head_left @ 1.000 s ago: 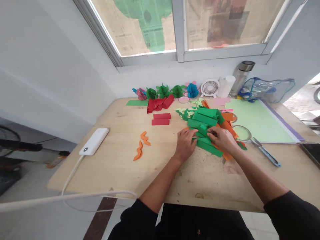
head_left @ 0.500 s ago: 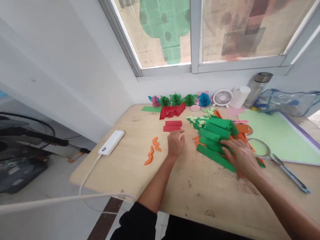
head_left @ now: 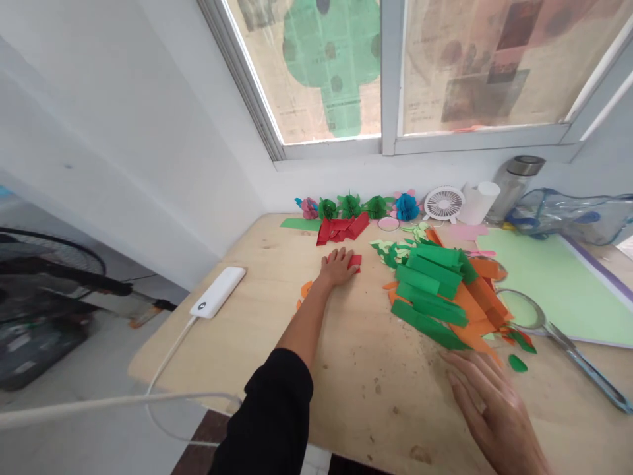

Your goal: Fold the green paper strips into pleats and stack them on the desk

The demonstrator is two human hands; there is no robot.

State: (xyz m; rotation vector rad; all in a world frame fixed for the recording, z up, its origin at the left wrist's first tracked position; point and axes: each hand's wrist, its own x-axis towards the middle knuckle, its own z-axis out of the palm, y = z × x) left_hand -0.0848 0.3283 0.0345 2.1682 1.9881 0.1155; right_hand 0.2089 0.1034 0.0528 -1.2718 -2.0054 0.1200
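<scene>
My left hand (head_left: 337, 268) lies with its fingers spread on the red paper strips (head_left: 355, 262), covering most of them. Behind it is a pile of folded red paper (head_left: 342, 228). My right hand (head_left: 487, 402) is over the table at the lower right, fingers extended and holding nothing, just in front of the paper pile. That pile has green strips (head_left: 429, 301) on top and orange paper (head_left: 482, 310) showing on its right side. Orange wavy cutouts (head_left: 305, 290) are partly hidden behind my left forearm.
A white power bank (head_left: 218, 291) with a cable sits at the left. Paper ornaments (head_left: 350, 205), a small fan (head_left: 444, 203) and a glass bottle (head_left: 514, 185) line the wall. Scissors (head_left: 586, 369) and a light green sheet (head_left: 558, 284) are at the right.
My left hand has moved forward and spread over the red strips. My right hand has left the green strips and come back toward the table's front. The view has shifted slightly.
</scene>
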